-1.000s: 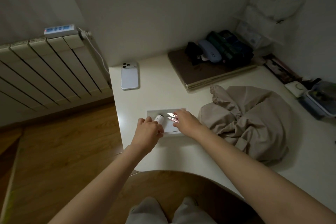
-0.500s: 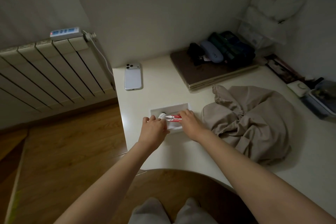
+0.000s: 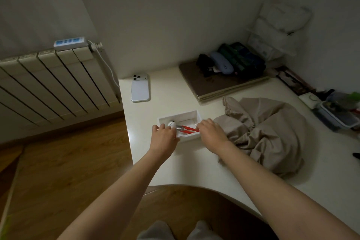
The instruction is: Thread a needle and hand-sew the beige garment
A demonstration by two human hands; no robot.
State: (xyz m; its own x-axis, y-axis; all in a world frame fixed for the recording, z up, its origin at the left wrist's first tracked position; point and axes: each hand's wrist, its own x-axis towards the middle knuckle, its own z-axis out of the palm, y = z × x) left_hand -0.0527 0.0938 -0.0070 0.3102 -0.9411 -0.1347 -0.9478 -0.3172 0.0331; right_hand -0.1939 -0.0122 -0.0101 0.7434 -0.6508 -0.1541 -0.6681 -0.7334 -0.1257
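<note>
One white tray [image 3: 187, 116], left hand [image 3: 165, 135] at spool [image 3: 171, 123], right hand [image 3: 211, 132] pinching red snips [image 3: 187, 129]

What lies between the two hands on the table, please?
In the head view, red-handled snips lie between the left hand and the right hand, inside the white tray, next to a white spool.

The room is dim. Plain white walls [image 3: 155, 15] meet in a corner behind the white table [image 3: 194, 165], whose near edge curves inward. A ribbed white radiator [image 3: 48, 84] lines the left wall, with a power strip [image 3: 70, 43] on top. The floor [image 3: 68, 161] is brown wood boards.
</note>
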